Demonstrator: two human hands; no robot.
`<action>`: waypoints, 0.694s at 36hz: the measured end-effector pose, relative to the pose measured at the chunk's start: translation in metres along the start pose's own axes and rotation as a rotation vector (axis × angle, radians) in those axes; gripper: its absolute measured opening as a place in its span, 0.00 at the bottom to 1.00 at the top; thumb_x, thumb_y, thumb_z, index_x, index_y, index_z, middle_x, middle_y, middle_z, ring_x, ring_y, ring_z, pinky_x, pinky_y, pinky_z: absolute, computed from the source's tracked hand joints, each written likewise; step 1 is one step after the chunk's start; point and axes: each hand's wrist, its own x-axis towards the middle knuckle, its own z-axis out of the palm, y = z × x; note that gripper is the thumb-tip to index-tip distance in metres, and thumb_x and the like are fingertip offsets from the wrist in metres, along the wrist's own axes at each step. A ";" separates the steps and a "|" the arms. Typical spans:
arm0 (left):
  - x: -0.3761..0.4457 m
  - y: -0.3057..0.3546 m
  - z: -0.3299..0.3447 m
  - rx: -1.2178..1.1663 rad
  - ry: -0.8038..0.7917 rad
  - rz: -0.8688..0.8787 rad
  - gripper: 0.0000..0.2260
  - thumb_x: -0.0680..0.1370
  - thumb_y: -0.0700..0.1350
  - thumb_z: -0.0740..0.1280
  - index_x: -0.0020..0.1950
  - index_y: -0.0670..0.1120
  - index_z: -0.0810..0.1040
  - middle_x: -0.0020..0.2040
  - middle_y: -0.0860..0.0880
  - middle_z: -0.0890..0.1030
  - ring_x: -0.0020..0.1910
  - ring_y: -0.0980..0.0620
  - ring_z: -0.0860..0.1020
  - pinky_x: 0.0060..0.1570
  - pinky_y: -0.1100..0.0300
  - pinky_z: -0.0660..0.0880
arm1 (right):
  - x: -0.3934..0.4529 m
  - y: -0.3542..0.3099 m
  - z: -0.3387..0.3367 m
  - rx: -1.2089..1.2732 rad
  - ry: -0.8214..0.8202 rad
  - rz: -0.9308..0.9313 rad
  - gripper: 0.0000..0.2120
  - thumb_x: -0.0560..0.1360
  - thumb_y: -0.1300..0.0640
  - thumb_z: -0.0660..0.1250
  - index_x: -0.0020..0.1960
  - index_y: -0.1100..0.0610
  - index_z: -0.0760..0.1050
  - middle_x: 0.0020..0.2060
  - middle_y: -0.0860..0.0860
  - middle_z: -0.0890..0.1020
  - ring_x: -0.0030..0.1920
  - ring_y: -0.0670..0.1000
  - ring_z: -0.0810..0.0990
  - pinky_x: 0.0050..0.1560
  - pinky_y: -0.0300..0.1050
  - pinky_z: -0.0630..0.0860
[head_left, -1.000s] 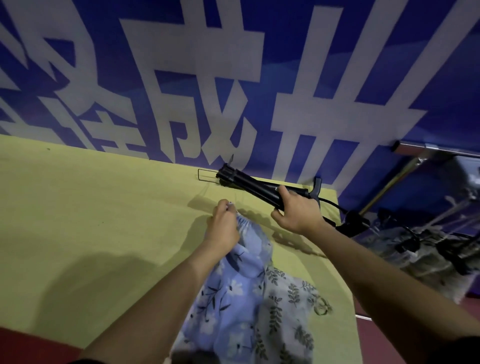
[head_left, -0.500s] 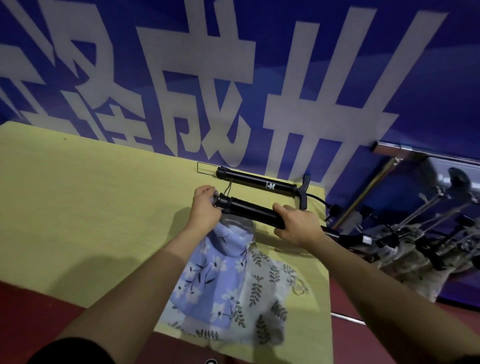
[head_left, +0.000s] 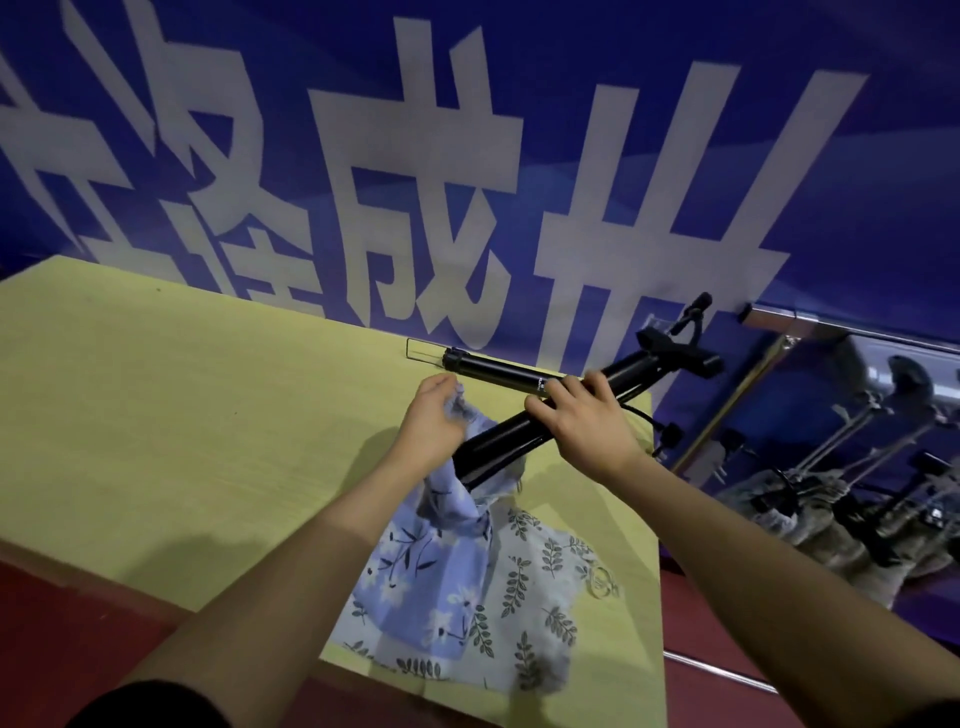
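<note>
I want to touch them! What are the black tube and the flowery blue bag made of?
The black tube looks like smooth metal or hard plastic, straight with a soft shine. The flowery blue bag looks like matte cloth: it creases and bunches where the left hand grips it.

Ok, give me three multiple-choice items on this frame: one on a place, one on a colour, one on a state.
1. Where is the lower end of the pump?
A) on the floor
B) in the mouth of the blue bag
C) on a chair

2. What colour is the table?
A) yellow
B) white
C) black

3. What is the right hand doing?
A) lying flat on the table
B) hanging loose
C) gripping the pump

Answers:
1 B: the tube's end disappears into the cloth that the left hand holds up.
2 A: the bare top is pale yellow.
3 C: its fingers curl over the black tube.
</note>
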 end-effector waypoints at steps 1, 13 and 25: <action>-0.001 0.002 0.001 0.017 -0.007 0.013 0.16 0.76 0.28 0.59 0.61 0.42 0.67 0.61 0.46 0.65 0.56 0.55 0.68 0.45 0.82 0.63 | 0.003 0.000 -0.002 -0.005 0.019 -0.009 0.17 0.61 0.63 0.75 0.47 0.54 0.76 0.40 0.53 0.78 0.41 0.57 0.79 0.50 0.50 0.61; -0.010 -0.002 0.026 0.323 -0.031 0.106 0.21 0.71 0.48 0.72 0.59 0.41 0.72 0.58 0.45 0.68 0.58 0.47 0.68 0.60 0.55 0.69 | 0.029 -0.002 -0.008 -0.019 0.252 -0.127 0.09 0.67 0.64 0.69 0.45 0.55 0.74 0.40 0.50 0.77 0.44 0.54 0.79 0.53 0.48 0.62; 0.002 -0.008 0.018 0.247 0.137 0.059 0.15 0.70 0.43 0.70 0.52 0.38 0.73 0.50 0.43 0.71 0.50 0.42 0.72 0.50 0.49 0.71 | 0.013 -0.007 0.001 0.371 0.195 0.006 0.14 0.66 0.66 0.65 0.51 0.58 0.69 0.46 0.56 0.77 0.46 0.56 0.69 0.44 0.45 0.58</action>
